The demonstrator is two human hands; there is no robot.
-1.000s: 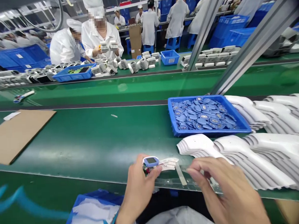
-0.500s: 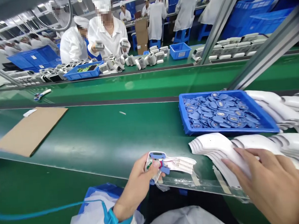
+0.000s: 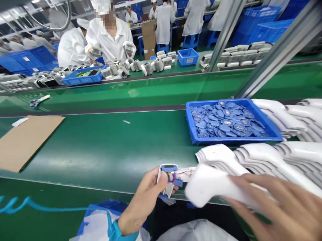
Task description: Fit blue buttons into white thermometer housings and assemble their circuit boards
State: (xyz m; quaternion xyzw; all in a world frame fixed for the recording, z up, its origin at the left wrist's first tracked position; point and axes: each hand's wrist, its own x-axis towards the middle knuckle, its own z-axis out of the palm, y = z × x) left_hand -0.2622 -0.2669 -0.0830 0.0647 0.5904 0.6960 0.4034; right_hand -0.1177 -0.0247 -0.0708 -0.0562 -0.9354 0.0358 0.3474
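My left hand [image 3: 143,195] grips an open white plastic housing half [image 3: 177,175] with a blue-framed display, with coloured wires and a small circuit board inside. Its handle end points right. My right hand [image 3: 279,209] holds a white gun-shaped housing shell [image 3: 215,186] just right of that half, and the two look apart. The shell's far end is hidden by my fingers. A stack of matching white shells [image 3: 271,158] lies behind my right hand. A blue strap [image 3: 121,236] circles my left wrist.
A blue tray [image 3: 193,126] of blue oval parts sits on the green conveyor belt [image 3: 111,148], with more white shells to its right. A cardboard sheet [image 3: 22,144] lies at left. Beyond a metal rail, co-workers in white coats [image 3: 109,40] handle devices at another belt.
My right hand has lifted a white shell off the stack and brought it left, next to the housing half. My left hand keeps its hold. The whole view has shifted slightly.
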